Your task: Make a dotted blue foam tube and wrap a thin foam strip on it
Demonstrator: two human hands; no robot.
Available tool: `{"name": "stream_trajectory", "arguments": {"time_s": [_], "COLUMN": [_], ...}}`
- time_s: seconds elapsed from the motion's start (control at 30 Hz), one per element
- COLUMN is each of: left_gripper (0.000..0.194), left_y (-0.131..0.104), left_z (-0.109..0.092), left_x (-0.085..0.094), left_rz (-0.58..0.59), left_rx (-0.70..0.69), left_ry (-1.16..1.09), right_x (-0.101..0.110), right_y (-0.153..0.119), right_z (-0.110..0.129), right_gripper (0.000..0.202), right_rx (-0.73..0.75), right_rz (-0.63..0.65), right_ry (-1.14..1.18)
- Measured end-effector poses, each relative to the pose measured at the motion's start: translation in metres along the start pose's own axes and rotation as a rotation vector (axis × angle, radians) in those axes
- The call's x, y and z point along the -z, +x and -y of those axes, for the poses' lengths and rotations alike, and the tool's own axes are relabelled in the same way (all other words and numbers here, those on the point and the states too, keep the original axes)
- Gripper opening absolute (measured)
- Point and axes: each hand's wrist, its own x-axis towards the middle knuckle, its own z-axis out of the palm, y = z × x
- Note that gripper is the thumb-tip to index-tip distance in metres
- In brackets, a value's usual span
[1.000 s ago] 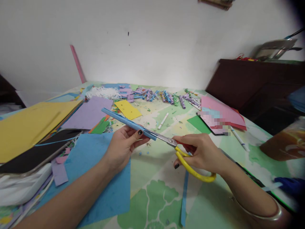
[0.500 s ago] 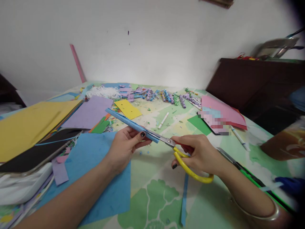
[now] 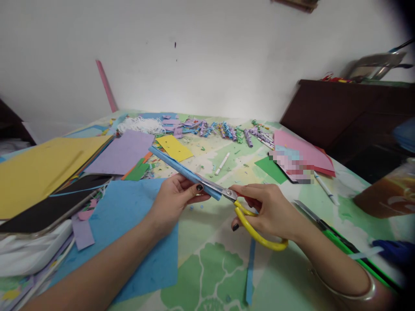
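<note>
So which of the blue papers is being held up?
The long blue piece in the left hand, at the scissors; the big blue sheet and loose strip lie on the table.

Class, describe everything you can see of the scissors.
The scissors have shiny, metal-looking blades, a round pivot and a looped yellow handle, with red showing by the fingers. The right hand grips the handles. They slant above the table, blades pointing up and left against the narrow blue paper in the left hand. Blade opening is unclear.
</note>
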Motion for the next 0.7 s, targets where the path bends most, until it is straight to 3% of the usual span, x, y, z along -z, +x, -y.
{"name": "stream_trajectory", "arguments": {"time_s": [0.47,0.7], "left_gripper": [0.030,0.026], "left_y": [0.0002,-0.0013], "left_z": [0.0009,0.0022], "left_x": [-0.0004,0.0004], "left_rz": [-0.026,0.019], "left_rx": [0.016,0.027], "left_ry": [0.005,0.050], "right_x": [-0.0030,-0.0060], "right_y": [0.0015,0.0008], "right_z": [-0.0016,0.0034], "right_gripper": [0.031,0.054], "right_rx": [-0.022,-0.079], "right_rz": [0.006,-0.008], "right_ry": [0.012,-0.022]}}
